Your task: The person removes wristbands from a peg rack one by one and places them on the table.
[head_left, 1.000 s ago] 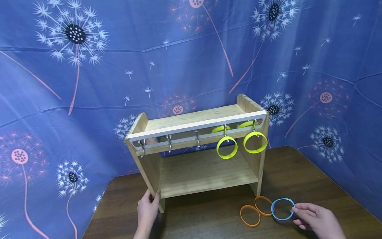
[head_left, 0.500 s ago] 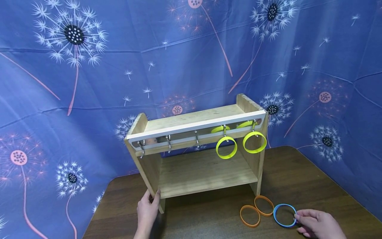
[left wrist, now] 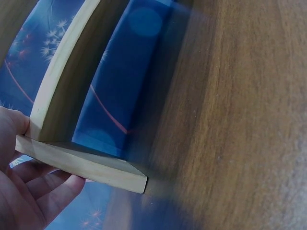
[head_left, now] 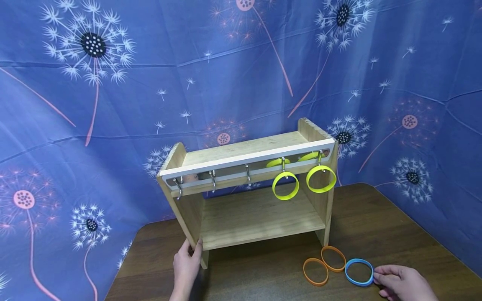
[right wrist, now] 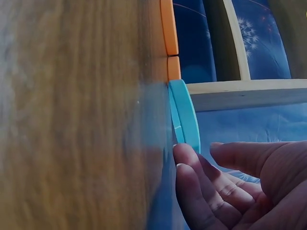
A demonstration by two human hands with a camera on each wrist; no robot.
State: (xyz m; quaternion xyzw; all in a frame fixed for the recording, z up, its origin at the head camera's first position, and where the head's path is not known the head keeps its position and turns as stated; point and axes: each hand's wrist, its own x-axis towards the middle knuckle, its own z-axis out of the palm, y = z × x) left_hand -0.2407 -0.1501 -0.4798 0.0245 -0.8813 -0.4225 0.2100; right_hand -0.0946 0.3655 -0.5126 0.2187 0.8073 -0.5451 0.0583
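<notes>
My left hand (head_left: 186, 264) grips the lower front corner of the wooden shelf (head_left: 260, 215), thumb in front and fingers round its side board; the left wrist view shows the hand (left wrist: 36, 184) on that board (left wrist: 91, 165). At the right, a blue wristband (head_left: 359, 284) lies on the table beside two orange wristbands (head_left: 315, 284). My right hand (head_left: 404, 282) is at the blue band's right edge. In the right wrist view, the fingertips touch or nearly touch the blue band (right wrist: 184, 112), while the thumb stands apart from it.
Two yellow bands (head_left: 285, 197) hang from hooks on the right of the shelf's metal rail (head_left: 229, 175). Three hooks (head_left: 213, 182) to the left carry nothing. Behind the brown table (head_left: 263, 280) hangs a blue dandelion-print cloth (head_left: 241, 83).
The blue band has gone from raised and overlapping an orange band to lying flat on the table, slightly further right. My right thumb has come away from it. The left hand stays put.
</notes>
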